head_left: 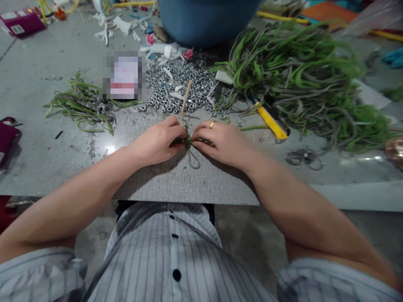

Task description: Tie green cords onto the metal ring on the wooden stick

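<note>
My left hand [162, 140] and my right hand [225, 144] meet close together above the table's front part. Both are closed on a thin green and grey cord [188, 141], pinched by the fingertips, partly hidden by the fingers. A small grey loop of it [194, 160] sticks out toward me below the fingers. Just beyond my hands a thin wooden stick [186, 98] leans by a pile of small silvery metal rings [170, 86]. A yellow utility knife [272, 121] lies right of my right hand, and a ring is on one of its fingers.
At the right lies a big heap of green and grey cords [292, 71]. A smaller bundle of cords with metal bits [82, 102] lies at the left, near a blurred-out phone-shaped object [124, 77]. A blue tub [208, 21] stands at the back. White scraps [122, 25] lie behind.
</note>
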Tool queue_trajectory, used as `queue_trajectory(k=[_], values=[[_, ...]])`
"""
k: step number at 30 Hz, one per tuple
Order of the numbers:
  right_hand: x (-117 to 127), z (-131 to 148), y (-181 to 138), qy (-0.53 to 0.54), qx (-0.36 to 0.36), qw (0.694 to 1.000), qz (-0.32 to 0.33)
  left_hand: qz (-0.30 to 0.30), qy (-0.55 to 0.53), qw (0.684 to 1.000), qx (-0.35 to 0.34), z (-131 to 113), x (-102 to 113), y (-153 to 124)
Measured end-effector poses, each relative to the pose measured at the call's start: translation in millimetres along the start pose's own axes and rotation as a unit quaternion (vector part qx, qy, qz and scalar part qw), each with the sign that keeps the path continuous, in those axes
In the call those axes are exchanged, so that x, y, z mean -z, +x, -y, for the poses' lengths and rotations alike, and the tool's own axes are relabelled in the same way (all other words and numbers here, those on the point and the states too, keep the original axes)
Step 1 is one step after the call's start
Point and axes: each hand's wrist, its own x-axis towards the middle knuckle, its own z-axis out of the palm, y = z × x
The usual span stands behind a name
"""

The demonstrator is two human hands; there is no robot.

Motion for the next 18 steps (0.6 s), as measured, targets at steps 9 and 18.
queue_trajectory(k=[9,18], values=[[-0.5,0.3,1.1,0.015,0.003,1.0,0.003,-0.009,0.04,0.999,0.006,1.2,-2.0,2.2],[2.1,-2.2,-1.7,0.039,0.041,0.998,-0.011,0.047,0.036,0.998,0.036,-3.4,6.7,4.4]])
